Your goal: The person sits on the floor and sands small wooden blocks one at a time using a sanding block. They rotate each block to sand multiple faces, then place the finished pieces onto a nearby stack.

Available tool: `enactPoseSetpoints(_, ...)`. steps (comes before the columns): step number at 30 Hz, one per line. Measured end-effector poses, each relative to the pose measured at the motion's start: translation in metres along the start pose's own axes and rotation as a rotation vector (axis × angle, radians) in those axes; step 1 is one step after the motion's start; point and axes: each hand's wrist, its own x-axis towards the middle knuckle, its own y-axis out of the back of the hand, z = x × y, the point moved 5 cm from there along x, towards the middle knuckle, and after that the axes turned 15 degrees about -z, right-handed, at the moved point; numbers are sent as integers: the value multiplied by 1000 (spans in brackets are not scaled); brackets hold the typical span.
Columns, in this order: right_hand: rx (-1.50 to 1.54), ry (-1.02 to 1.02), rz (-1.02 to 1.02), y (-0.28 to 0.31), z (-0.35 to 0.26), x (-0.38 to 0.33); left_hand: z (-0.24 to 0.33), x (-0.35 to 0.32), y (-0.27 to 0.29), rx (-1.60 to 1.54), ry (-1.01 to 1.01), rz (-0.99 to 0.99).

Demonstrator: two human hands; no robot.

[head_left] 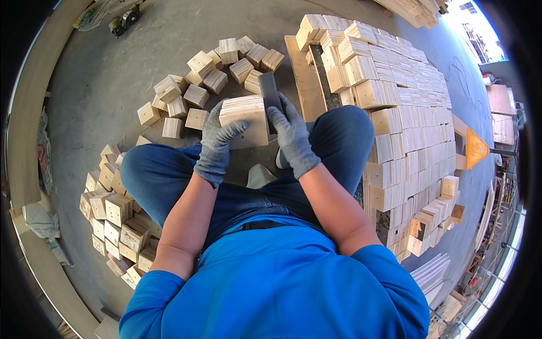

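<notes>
Between my knees I hold a block of layered plywood (243, 107), its striped edge on top and a smooth pale face toward me. My left hand (217, 142), in a grey knit glove, grips the block's left side with the thumb across the near face. My right hand (293, 135), gloved the same way, is closed on a flat dark grey strip (268, 89). This strip stands upright along the block's right side; whether it is an abrasive pad or a plain bar I cannot tell. My right fingers are partly hidden behind it.
Loose plywood blocks (214, 81) lie on the concrete floor ahead, and a second heap (113, 209) is at my left. Close at my right, a large stack of blocks (406, 107) stands on a wooden pallet (305, 79). Beyond it is a yellow triangular part (476, 149).
</notes>
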Motion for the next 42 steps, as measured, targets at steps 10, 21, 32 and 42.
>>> enactPoseSetpoints(10, 290, 52, 78, 38, -27, -14, -10, 2, 10, 251, -30, 34)
enactPoseSetpoints(21, 224, -51, 28, -1, -15, -21, 4, -5, 0, 248, -82, 92)
enactPoseSetpoints(32, 322, 77, 48, 18, -36, 1, 10, 0, 21, 351, -122, 121)
enactPoseSetpoints(42, 312, -157, -57, -19, -1, -25, 15, -8, 19, 263, -142, 215)
